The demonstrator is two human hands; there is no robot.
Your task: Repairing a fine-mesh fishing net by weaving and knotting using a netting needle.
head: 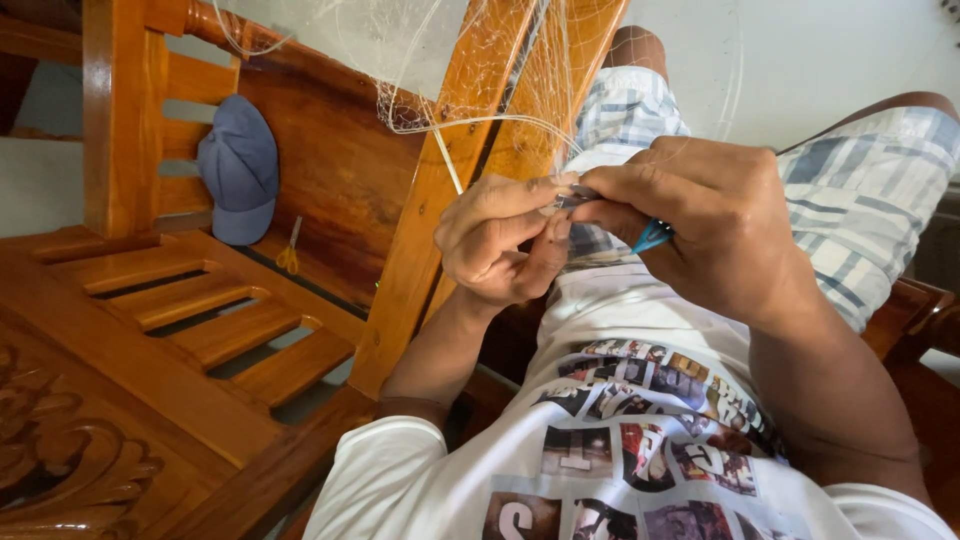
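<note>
The left hand (500, 240) pinched the fishing net (470, 70) cord; the right hand (700, 230), at 3 o'clock, gripped a blue netting needle (652, 236).

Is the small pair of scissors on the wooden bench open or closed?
Closed, as far as the view shows: the scissors lie flat on the wooden bench with blades together, below the blue cap.

We see glossy varnished wood on the bench (180, 310), matt blue cloth on the cap (240, 170), fine translucent nylon in the net (470, 70), smooth blue plastic in the netting needle (652, 236), and soft checked cotton shorts (860, 190).
</note>
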